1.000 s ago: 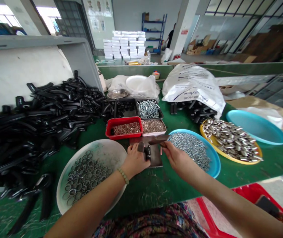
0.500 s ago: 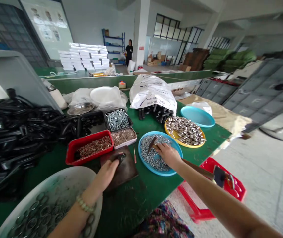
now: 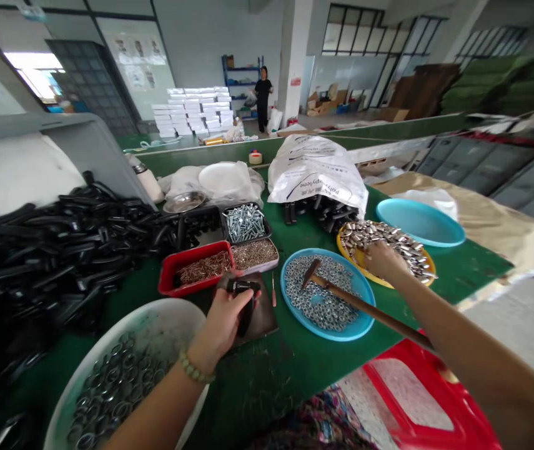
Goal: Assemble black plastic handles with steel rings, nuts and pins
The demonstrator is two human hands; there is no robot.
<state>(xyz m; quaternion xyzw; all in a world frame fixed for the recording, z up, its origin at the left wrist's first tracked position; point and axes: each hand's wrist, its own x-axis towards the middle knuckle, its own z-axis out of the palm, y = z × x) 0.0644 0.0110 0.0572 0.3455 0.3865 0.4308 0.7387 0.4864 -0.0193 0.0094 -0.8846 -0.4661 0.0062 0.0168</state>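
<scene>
While the left hand (image 3: 222, 320) curls closed around a black part (image 3: 244, 289) near the centre of the frame, above a dark plate (image 3: 265, 320), the right hand (image 3: 383, 259) dips among the metal pieces (image 3: 410, 247) in the yellow tray (image 3: 358, 258), right of centre; its fingertips are obscured, so their opening and any hold cannot be told. Picking well likely means taking a piece by its sides without stirring the heap, the other hand holding steady. Care suits the hammer (image 3: 348, 297) lying across the blue tray (image 3: 336, 336), its handle slanting toward the lower right, near the forearm.
</scene>
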